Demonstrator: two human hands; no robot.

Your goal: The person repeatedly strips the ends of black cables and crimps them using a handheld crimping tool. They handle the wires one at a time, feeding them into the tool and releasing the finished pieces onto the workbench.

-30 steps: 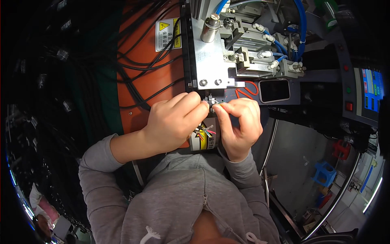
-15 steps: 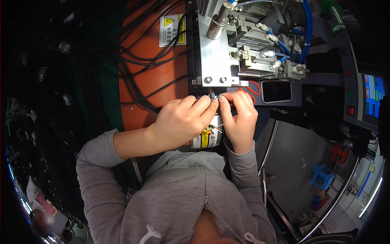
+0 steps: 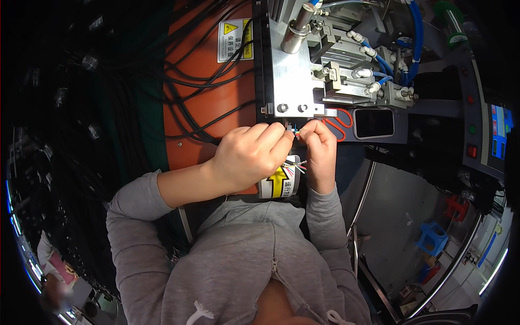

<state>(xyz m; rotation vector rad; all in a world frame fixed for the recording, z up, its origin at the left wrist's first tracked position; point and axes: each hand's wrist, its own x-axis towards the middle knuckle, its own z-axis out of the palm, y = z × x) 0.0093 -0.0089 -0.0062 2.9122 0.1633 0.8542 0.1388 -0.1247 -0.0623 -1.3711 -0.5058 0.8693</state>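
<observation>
My left hand (image 3: 250,151) reaches in from the left, its thumb and forefinger pinched around a small part, mostly hidden, just below the machine's metal plate (image 3: 295,81). Close to its fingertips, my right hand (image 3: 320,154) is closed, with thumb and curled forefinger gripping thin coloured wires (image 3: 296,132). These wires bridge the narrow gap between the two hands. More loose wire ends (image 3: 298,166), white, red and dark, show below, between my wrists. Under them is a white curved surface with a yellow arrow (image 3: 278,184).
Metal clamps and cylinders with blue air hoses (image 3: 417,43) stand at the upper right. A tool with red loop handles (image 3: 343,125) lies beside a dark-screened phone (image 3: 374,123). Black cables (image 3: 200,84) cross the orange surface (image 3: 211,105). A control panel (image 3: 471,124) is at far right.
My right fingers have curled in and drawn slightly away from the left fingertips, so the coloured wires now show between them. The whole view has shifted a little.
</observation>
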